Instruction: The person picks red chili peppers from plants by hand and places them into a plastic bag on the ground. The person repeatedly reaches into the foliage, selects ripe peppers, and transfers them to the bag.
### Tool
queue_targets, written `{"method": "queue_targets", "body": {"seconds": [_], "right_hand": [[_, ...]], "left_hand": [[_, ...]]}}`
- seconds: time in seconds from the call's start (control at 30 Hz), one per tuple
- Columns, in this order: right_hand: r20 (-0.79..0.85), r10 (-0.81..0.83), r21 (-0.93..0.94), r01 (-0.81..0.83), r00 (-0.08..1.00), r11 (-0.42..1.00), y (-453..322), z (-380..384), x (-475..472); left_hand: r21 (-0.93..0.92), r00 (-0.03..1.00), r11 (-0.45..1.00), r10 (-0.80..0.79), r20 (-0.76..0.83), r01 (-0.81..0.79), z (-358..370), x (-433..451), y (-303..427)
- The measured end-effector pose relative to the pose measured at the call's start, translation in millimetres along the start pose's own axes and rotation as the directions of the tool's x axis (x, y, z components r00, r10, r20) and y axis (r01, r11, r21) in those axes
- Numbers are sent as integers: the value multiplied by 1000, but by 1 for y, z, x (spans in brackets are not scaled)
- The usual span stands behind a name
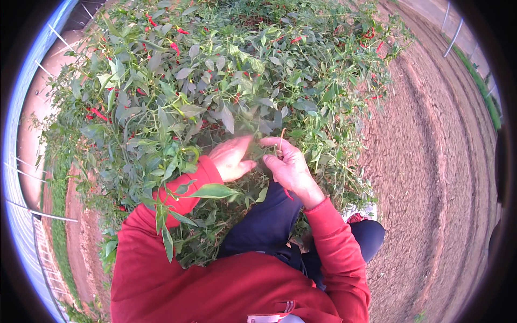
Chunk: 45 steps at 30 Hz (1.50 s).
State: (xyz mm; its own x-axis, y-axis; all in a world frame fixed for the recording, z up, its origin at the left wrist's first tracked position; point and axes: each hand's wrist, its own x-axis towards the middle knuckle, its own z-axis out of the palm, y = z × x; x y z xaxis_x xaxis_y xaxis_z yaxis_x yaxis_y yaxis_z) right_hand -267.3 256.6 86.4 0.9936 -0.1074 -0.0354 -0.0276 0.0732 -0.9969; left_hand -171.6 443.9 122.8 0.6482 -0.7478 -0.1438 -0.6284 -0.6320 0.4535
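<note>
My right hand [291,168] is closed around a thin red chili pepper [288,194], whose tip sticks out below the palm. Slender stems [282,137] rise between its thumb and fingers. Just to the left, my left hand [232,158] reaches in among the chili pepper plants [226,84], thumb apart from the fingers. Its fingertips are blurred, and no pepper shows in it. Leaves partly cover my left sleeve. Red chili peppers [99,114] hang among the foliage, with more at the upper left [175,48].
A white sack [369,210] with red contents [355,218] stands beside my right knee, partly hidden by it. Ridged bare soil [424,161] runs along the right. At the left is a plastic-sheeted wall [16,133] with metal rods [52,216]. Leafy branches [167,226] hang across my left arm.
</note>
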Motion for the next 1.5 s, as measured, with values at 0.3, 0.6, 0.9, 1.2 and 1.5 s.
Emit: {"method": "queue_targets", "body": {"seconds": [0.3, 0.6, 0.9, 1.2, 1.5], "right_hand": [[249, -31, -844, 233, 968, 483, 25, -19, 25], [122, -278, -750, 272, 953, 602, 56, -74, 12], [57, -239, -777, 193, 969, 599, 53, -112, -1], [50, -297, -776, 225, 954, 589, 51, -118, -6], [-195, 399, 71, -393, 896, 917, 34, -138, 8]], "left_hand": [[-236, 965, 953, 225, 134, -190, 12, 0, 16], [-172, 983, 983, 96, 160, -68, -31, 47, -23], [-65, 972, 986, -161, -172, 152, -55, 76, -53], [-678, 958, 734, -164, -235, -41, -56, 77, -138], [-576, 907, 818, -252, -338, 13, -79, 82, -156]]}}
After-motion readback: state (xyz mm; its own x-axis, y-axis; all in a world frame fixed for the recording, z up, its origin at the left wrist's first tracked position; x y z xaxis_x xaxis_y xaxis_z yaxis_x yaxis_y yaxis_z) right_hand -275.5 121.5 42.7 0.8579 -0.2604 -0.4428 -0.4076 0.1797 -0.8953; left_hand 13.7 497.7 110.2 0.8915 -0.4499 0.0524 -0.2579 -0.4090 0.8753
